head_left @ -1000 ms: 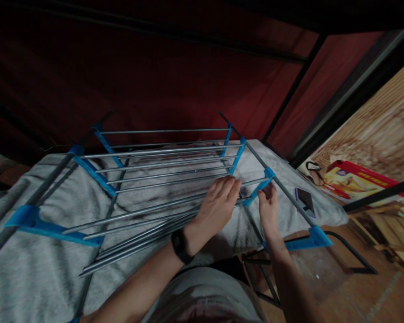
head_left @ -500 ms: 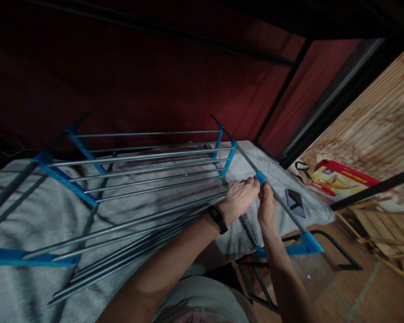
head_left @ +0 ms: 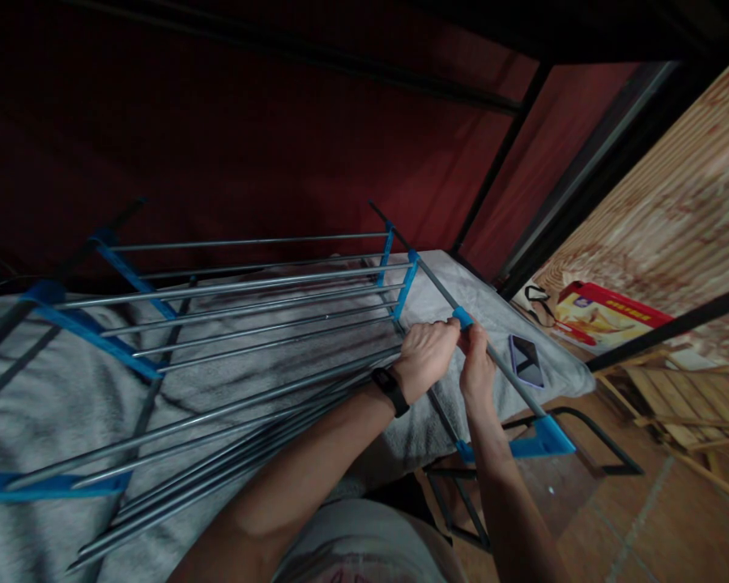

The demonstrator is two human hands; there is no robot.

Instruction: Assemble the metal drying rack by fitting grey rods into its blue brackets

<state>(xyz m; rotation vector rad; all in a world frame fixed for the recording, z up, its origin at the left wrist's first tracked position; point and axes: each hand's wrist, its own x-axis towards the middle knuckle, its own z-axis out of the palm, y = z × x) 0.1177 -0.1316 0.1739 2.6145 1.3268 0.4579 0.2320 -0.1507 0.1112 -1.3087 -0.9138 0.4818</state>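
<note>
A rack frame of grey metal tubes (head_left: 261,279) with blue plastic brackets (head_left: 405,287) lies across a grey blanket. At its right side, my left hand (head_left: 428,348), with a black band on the wrist, is closed at a blue bracket (head_left: 462,317) on a grey side pole. My right hand (head_left: 477,360) grips the same bracket from the right, its thumb against it. My fingers hide most of the bracket's lower part. Nearer my body, another blue bracket (head_left: 540,441) joins the end of that pole. Several loose tubes (head_left: 219,461) lie bundled left of my left forearm.
A phone (head_left: 526,361) lies on the blanket (head_left: 441,271) right of the pole. Beyond it are a red and yellow box (head_left: 611,312) and a black cord. A wooden slatted piece (head_left: 680,405) stands on the tiled floor at right. Dark red fabric hangs behind.
The whole view has shifted slightly, so the rack sits a little further left. Both hands remain at the same bracket, with little visible change in grip.
</note>
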